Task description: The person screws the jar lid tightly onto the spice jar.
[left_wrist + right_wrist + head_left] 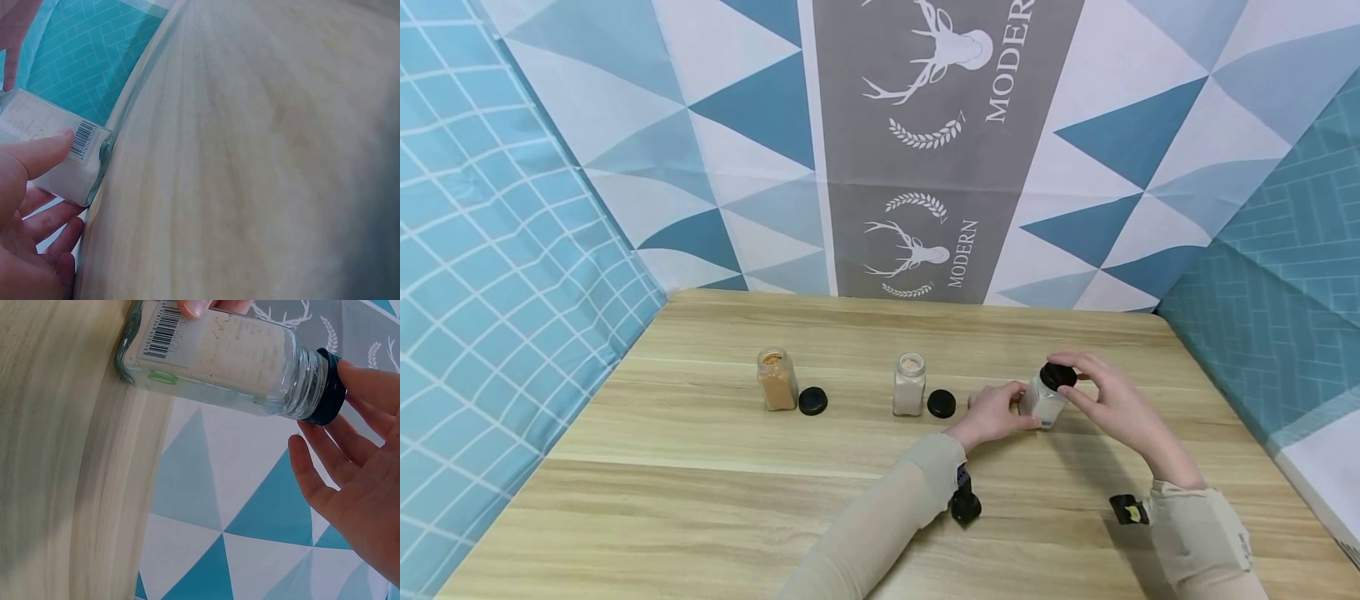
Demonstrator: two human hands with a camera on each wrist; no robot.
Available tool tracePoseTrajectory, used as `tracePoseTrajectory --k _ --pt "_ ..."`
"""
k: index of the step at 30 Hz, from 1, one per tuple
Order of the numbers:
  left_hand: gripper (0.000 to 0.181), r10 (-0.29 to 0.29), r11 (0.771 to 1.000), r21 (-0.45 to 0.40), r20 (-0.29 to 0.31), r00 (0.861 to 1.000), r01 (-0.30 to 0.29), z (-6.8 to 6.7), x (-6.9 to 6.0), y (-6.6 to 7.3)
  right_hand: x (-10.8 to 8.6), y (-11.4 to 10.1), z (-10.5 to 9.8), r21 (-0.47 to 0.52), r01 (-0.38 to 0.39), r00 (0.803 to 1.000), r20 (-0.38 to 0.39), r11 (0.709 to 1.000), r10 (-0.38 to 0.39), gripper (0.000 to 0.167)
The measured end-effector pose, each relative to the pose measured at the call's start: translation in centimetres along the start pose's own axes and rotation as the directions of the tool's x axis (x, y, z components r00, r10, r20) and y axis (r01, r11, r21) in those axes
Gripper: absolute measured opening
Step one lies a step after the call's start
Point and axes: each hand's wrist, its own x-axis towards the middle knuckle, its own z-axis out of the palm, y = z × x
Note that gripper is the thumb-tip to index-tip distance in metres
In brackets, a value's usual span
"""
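Note:
At the right of the table in the head view, a glass jar (1043, 406) of pale powder is held between both hands. The left hand (996, 412) grips its lower body, the thumb lying by the barcode label on the jar (53, 144) in the left wrist view. The right hand (1105, 402) pinches the black cap (1058, 376) at the jar's top. In the right wrist view the cap (328, 387) sits on the threaded neck, with the right hand's (362, 444) thumb and fingers around its edge. The jar leans slightly.
An uncapped jar of orange powder (778, 382) stands at the left with a black cap (812, 401) beside it. An uncapped jar of pale powder (909, 387) stands mid-table, another black cap (942, 403) to its right. A patterned backdrop rises behind the wooden table (700, 500).

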Motion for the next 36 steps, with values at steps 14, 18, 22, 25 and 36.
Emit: tracePoseTrajectory --k 14,18,22,25,36 --pt "0.048 -0.005 1.0 0.016 -0.005 1.0 0.005 0.23 0.14 -0.09 0.12 0.4 0.31 -0.012 0.011 1.0 0.001 1.0 -0.011 0.036" --pt "0.048 0.0 1.0 0.016 -0.005 1.0 0.0 0.21 0.13 -0.08 0.16 0.41 0.26 -0.013 0.01 1.0 0.007 1.0 -0.01 0.036" --pt "0.048 0.004 1.0 0.015 -0.001 1.0 -0.004 0.14 0.13 -0.08 0.18 0.42 0.22 -0.013 0.007 1.0 0.014 1.0 -0.007 0.036" --pt "0.049 0.006 1.0 0.014 0.001 1.0 -0.006 0.04 0.12 -0.08 0.19 0.44 0.2 -0.01 0.0 1.0 0.015 1.0 0.0 0.035" --pt "0.048 -0.007 1.0 0.003 0.008 1.0 0.007 0.03 0.01 0.05 0.08 0.7 0.26 -0.022 -0.017 1.0 -0.009 1.0 0.017 0.035"
